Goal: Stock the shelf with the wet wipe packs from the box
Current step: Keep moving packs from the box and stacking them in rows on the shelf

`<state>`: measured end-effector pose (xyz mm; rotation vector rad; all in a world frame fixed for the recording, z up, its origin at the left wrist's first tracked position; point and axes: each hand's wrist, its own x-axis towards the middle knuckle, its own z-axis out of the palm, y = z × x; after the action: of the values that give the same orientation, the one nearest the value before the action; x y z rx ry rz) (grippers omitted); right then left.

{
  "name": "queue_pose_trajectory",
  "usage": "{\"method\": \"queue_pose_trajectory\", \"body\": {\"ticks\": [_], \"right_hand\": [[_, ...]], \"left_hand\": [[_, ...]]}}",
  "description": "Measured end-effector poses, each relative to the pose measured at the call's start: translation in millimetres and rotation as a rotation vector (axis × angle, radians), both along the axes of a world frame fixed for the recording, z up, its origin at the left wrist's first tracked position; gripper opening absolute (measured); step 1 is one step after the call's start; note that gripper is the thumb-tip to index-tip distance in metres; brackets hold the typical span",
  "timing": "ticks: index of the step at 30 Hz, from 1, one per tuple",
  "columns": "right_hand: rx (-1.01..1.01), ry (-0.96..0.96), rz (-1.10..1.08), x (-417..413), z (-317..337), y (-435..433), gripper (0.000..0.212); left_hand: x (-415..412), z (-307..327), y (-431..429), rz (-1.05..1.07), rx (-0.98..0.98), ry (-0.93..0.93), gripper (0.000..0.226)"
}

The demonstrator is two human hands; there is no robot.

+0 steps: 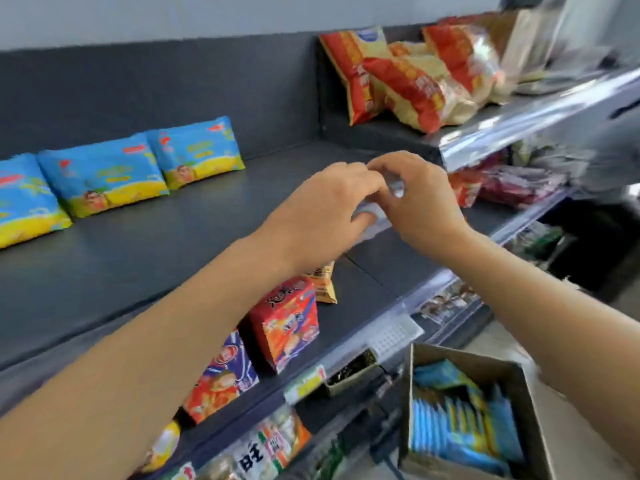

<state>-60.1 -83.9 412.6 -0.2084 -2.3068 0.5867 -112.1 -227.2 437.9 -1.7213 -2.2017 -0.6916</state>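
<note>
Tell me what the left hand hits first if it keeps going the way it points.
The right hand: the left hand points up and right at it, and the two seem to touch over the shelf. Blur hides anything between them.

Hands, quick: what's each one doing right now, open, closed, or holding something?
Left hand: fingers curled, blurred; whether it holds anything cannot be told.
Right hand: pinches a small silvery thing, too blurred to name.
</note>
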Motion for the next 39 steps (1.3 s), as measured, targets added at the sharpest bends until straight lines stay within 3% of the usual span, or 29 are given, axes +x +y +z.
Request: {"method": "queue_pose_trajectory", "body": {"ticks": [3, 8, 13, 20, 26, 31, 39], "right_hand": [[-0.049, -0.119, -0.170, 56.2, -37.7, 63.6, 0.018], [-0.129, -0.432, -0.357, 143.3, -118.3, 141.7, 0.019], [-0.322, -0.706, -0.411, 189.8, -192.1, 177.6, 0.024], [-0.555, -0.926, -0.439, 199.4, -288.5, 199.2, 0.028], [-0.639, -1.085, -0.472, 180.9, -369.0, 218.6, 0.029], [-0.749, -1.224, -0.507, 166.2, -436.7, 221.2, 0.045], [-0.842, -1.270, -0.772, 154.9, -498.9, 226.8, 0.046]], "left_hand": [[34.9, -29.6, 66.2, -0.102, -0.039, -0.135, 0.014], [80.1, -106.7, 165.6, -0.169, -0.351, -0.296, 0.018], [95.5, -194.8, 212.6, -0.104, -0.638, -0.434, 0.020], [75.5, -315.2, 234.2, 0.038, -0.881, -0.572, 0.022], [48.4, -412.1, 253.0, 0.184, -0.944, -0.645, 0.027], [35.2, -478.8, 277.0, 0.228, -0.948, -0.658, 0.042], [30.7, -555.7, 302.9, 0.336, -0.889, -0.774, 0.050]]}}
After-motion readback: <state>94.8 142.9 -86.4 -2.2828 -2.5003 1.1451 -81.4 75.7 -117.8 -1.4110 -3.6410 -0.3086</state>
